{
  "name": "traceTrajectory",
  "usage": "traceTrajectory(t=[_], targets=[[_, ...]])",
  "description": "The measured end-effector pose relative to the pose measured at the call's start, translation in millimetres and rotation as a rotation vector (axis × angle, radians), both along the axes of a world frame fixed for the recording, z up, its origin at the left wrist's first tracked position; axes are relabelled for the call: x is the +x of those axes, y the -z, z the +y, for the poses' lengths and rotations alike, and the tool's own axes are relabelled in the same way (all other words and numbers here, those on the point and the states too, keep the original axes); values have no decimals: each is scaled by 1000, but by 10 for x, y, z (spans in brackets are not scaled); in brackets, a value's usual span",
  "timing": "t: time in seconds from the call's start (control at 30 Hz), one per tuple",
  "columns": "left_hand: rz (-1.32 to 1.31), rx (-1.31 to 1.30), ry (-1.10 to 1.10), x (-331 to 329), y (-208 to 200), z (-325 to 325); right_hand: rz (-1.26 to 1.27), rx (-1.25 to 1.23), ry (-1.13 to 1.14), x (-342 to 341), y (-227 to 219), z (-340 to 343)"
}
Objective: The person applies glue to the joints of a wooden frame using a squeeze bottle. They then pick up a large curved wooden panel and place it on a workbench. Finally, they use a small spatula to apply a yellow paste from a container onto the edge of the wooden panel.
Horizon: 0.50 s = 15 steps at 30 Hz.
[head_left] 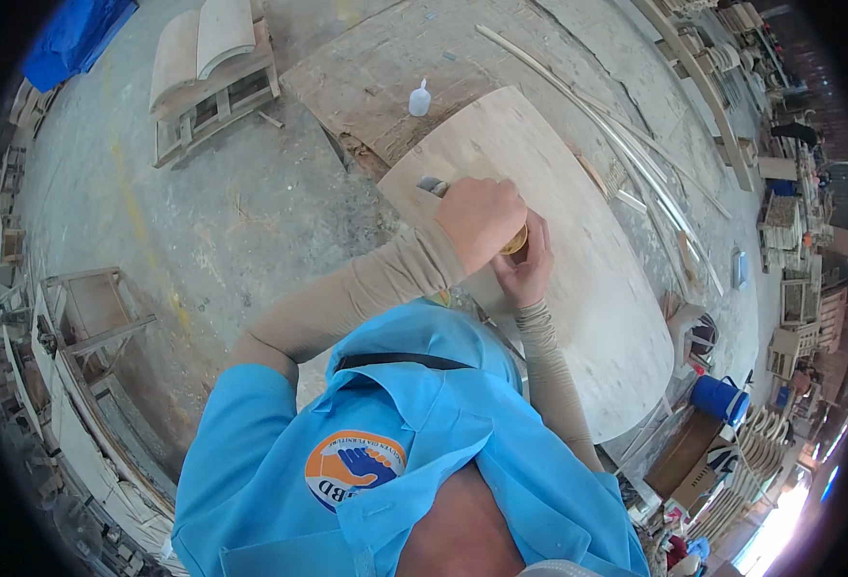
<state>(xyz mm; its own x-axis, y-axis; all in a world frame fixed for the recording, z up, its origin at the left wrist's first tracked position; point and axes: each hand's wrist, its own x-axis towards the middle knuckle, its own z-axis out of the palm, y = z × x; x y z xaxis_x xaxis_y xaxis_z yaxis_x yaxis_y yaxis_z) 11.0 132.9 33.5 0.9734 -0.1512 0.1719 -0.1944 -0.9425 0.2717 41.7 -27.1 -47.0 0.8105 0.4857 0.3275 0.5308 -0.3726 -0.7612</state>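
Yellow container, two o'clock from centre, over the pale panel: fingers of the right hand clasp it; the left hand's grasp a grey tool. Steadying it should aid control.

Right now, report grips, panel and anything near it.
Left grip: on grey-tipped tool. Right grip: on yellowish container. Pale panel: beneath both. White bottle: beyond panel's edge.

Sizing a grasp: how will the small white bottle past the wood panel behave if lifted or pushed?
The white bottle is probably light: it is small and looks like plastic, though its fill is unclear. A push might tip or roll it, given the rounded body. That plastic look also suggests its sides could flex when squeezed.
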Motion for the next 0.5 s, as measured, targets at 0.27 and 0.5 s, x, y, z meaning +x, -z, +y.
traceTrajectory(t=[0.27, 0.5], targets=[[-19, -360, -14, -24, 192, 181, -24, -7, -27, 21, -58, -4], [156, -757, -26, -170, 221, 480, -12, -15, -5, 2, -135, 35]])
